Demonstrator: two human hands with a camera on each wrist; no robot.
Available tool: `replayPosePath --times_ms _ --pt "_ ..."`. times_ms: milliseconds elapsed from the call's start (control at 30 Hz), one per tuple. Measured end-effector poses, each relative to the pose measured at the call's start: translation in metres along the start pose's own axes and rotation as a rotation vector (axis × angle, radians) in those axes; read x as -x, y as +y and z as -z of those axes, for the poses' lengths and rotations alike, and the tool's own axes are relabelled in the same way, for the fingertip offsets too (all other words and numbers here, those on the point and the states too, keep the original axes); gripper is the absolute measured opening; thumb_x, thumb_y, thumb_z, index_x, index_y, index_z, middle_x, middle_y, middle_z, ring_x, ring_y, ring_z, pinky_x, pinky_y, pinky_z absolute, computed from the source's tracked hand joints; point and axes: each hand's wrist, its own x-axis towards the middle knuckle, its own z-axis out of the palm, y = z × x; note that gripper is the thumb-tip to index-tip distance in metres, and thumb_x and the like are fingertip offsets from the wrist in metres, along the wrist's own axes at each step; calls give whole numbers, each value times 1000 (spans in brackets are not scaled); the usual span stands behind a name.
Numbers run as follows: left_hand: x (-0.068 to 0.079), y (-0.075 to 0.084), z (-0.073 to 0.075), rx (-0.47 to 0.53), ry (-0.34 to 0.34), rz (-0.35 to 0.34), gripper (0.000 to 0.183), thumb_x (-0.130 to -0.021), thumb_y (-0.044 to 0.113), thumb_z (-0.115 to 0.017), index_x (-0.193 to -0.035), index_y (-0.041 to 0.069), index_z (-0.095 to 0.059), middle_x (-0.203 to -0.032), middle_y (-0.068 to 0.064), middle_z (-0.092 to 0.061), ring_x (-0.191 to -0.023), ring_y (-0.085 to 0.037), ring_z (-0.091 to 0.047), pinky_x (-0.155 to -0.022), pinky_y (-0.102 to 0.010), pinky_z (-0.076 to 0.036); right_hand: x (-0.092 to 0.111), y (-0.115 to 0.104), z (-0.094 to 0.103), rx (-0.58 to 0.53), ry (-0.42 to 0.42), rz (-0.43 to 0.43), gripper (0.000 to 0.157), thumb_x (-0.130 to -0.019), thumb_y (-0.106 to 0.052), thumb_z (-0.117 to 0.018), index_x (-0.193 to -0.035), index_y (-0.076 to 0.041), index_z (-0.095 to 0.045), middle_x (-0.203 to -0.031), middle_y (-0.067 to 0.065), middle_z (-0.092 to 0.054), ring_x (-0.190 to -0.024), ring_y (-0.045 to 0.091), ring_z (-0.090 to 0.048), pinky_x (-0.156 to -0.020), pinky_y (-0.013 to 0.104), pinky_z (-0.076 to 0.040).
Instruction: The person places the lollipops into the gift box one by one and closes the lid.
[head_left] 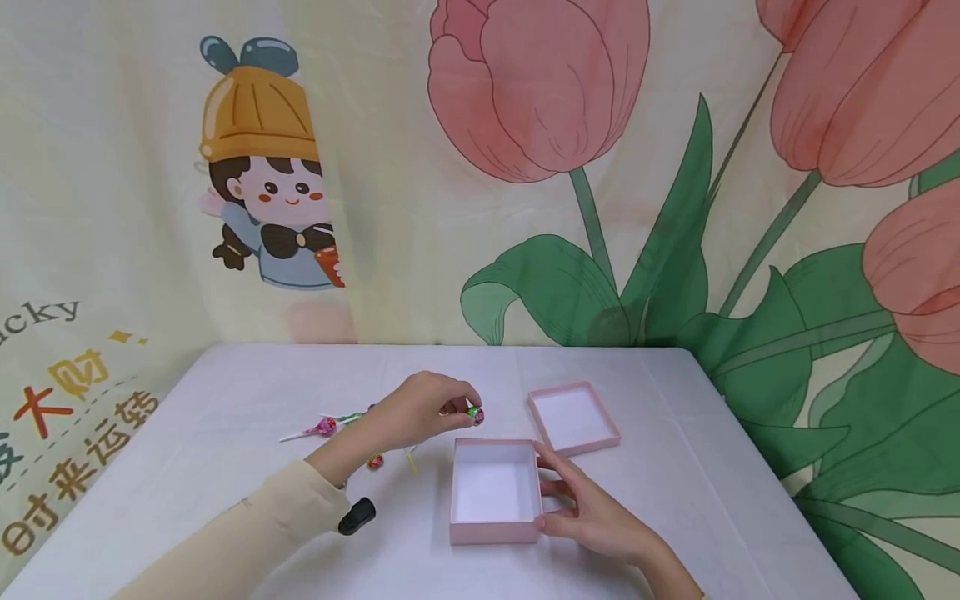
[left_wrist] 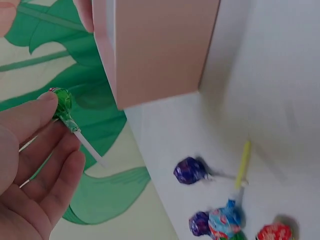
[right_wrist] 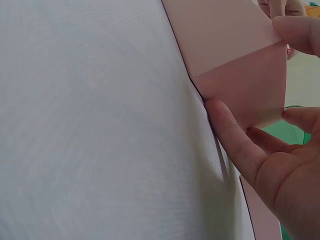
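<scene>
My left hand (head_left: pixel 420 408) pinches a green-wrapped lollipop (head_left: pixel 477 415) between thumb and fingertips, just beyond the far edge of an open pink box (head_left: pixel 493 533). In the left wrist view, its white stick points away from the fingers. The box stands on the table with a bare white inside. My right hand (head_left: pixel 600 515) holds the box by its right side, thumb near the front corner and fingers farther back. In the right wrist view, the fingertips (right_wrist: pixel 217 107) press against the pink wall. Behind the right hand lies the pink-rimmed box lid (head_left: pixel 611 440), white inside facing up.
Several lollipops lie left of the box, partly hidden by my left arm: a pink one (head_left: pixel 326 427), a purple one (left_wrist: pixel 190 171), a blue one (left_wrist: pixel 225 220) and a red one (left_wrist: pixel 275 233). A white cloth (head_left: pixel 667 467) covers the table; a printed curtain (head_left: pixel 390 208) hangs behind.
</scene>
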Motion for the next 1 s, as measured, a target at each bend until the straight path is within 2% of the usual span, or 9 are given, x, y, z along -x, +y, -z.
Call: replayPosePath --times_ms 267,467,667,1000 --pt "-9 21 -13 10 7 -26 13 -96 16 -81 -108 20 -78 -82 13 -69 -73 -5 -58 -68 -24 -52 0 -1 1 1 -7 -7 89 -98 -23 -77 -169 -37 -25 -170 15 -29 -145 37 -48 -104 31 -55" --pt "-15 31 -25 -2 18 -60 14 -95 19 -82 -108 19 -78 -84 11 -72 -73 -4 -58 -70 -23 -52 -1 -1 1 -16 -12 -7 90 -98 -24 -78 -168 -37 -25 -170 14 -29 -146 37 -47 -105 31 -54" --pt "-17 35 -37 8 6 -73 14 -95 20 -83 -108 16 -78 -85 8 -73 -75 -3 -60 -72 -23 -53 -1 -1 0 -35 -18 -2 89 -98 -22 -78 -168 -36 -25 -171 16 -29 -147 39 -47 -105 32 -55" --pt "-19 35 -56 -7 -3 -43 14 -94 19 -84 -106 16 -80 -82 9 -72 -73 -4 -59 -71 -21 -52 0 -2 0 -57 -26 11 91 -98 -20 -78 -169 -34 -23 -171 15 -28 -148 39 -45 -104 30 -54"
